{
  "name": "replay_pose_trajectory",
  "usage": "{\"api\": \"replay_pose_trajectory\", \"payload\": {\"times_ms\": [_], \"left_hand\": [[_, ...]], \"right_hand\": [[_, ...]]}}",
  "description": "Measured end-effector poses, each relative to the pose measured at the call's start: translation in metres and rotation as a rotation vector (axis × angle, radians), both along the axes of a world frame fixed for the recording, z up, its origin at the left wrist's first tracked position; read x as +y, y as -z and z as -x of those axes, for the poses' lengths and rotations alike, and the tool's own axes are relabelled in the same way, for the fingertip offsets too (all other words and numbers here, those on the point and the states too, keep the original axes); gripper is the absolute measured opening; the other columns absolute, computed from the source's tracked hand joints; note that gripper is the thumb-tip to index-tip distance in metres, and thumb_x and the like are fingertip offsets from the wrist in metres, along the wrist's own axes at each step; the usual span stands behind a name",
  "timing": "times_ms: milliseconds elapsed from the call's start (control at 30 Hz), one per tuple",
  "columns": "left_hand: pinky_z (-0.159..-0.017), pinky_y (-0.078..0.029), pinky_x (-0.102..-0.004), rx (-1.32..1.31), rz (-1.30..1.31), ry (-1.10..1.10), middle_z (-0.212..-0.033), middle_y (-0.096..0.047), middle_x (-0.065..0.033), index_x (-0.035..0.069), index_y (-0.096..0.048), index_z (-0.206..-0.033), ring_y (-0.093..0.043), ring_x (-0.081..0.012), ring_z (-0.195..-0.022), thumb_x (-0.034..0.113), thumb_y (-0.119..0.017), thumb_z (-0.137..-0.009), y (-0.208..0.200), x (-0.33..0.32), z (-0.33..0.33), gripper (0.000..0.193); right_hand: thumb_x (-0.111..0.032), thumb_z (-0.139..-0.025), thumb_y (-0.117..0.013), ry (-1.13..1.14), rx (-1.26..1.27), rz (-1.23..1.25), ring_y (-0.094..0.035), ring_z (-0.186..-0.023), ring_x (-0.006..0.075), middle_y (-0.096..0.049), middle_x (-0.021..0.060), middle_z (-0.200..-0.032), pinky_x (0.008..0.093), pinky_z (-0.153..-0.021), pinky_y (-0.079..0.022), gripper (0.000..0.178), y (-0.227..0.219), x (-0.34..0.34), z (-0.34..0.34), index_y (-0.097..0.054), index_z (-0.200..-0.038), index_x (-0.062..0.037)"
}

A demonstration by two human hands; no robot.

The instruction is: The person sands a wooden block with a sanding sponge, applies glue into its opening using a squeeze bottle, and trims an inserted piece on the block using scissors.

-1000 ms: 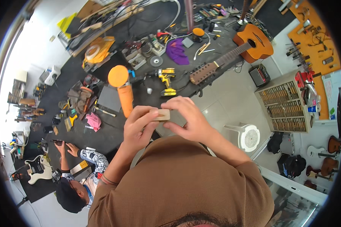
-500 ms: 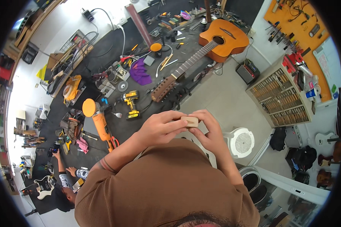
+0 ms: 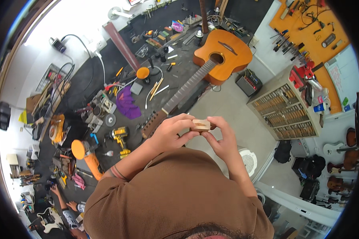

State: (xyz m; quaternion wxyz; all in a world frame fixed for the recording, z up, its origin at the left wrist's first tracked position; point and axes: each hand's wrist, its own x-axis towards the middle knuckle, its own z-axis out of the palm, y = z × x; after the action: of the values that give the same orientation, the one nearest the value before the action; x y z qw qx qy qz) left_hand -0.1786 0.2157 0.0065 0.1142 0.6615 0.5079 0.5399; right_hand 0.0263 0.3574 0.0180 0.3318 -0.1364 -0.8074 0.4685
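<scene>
A small pale wooden block (image 3: 200,125) with a darker brown underside is held between my two hands, in front of my chest. My left hand (image 3: 173,130) pinches its left end with thumb and fingers. From the other side, my right hand (image 3: 221,137) grips the right end between thumb and forefinger. A darker slot or hollow shows in the block's upper face. Just beyond my hands, the acoustic guitar (image 3: 227,49) lies on the dark workbench (image 3: 119,99), its headstock (image 3: 152,123) pointing toward me.
On the bench to the left are a yellow cordless drill (image 3: 121,140), an orange polisher (image 3: 87,158) and a purple cloth (image 3: 127,104). Another person's hand (image 3: 72,205) is at the far lower left. A white stool (image 3: 248,161) and a small amplifier (image 3: 248,83) stand right, beside a drawer cabinet (image 3: 285,105).
The view has turned, so the bench and guitar sit farther left. The wooden block is tilted differently, showing more of its brown underside. Both hands still hold it.
</scene>
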Motion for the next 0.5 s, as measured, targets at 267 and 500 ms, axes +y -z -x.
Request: {"api": "replay_pose_trajectory", "payload": {"times_ms": [267, 500], "left_hand": [[-0.086, -0.067, -0.0352, -0.248, -0.059, -0.220, -0.127, -0.074, -0.0176, 0.003, -0.069, -0.140, -0.078, -0.0280, -0.110, -0.005, -0.081, -0.100, -0.020, 0.086, 0.089, 0.043], [-0.099, -0.052, -0.0271, -0.510, -0.205, -0.600, -0.130, -0.069, -0.0081, 0.001, -0.066, -0.144, -0.067, -0.0131, -0.112, -0.004, -0.072, -0.110, -0.025, 0.104, 0.139, 0.035]], "right_hand": [[0.002, -0.098, -0.084, -0.051, 0.184, -0.155, -0.077, -0.102, 0.0264, -0.077, 0.0124, -0.122, 0.0353, -0.089, -0.061, 0.025, -0.008, 0.109, 0.121, -0.072, -0.119, -0.0044], [-0.002, -0.106, -0.077, -0.326, -0.152, 0.373, -0.073, -0.095, 0.0136, -0.076, 0.0034, -0.102, 0.0319, -0.086, -0.059, 0.010, 0.030, 0.211, 0.232, -0.073, -0.115, -0.0022]]}}
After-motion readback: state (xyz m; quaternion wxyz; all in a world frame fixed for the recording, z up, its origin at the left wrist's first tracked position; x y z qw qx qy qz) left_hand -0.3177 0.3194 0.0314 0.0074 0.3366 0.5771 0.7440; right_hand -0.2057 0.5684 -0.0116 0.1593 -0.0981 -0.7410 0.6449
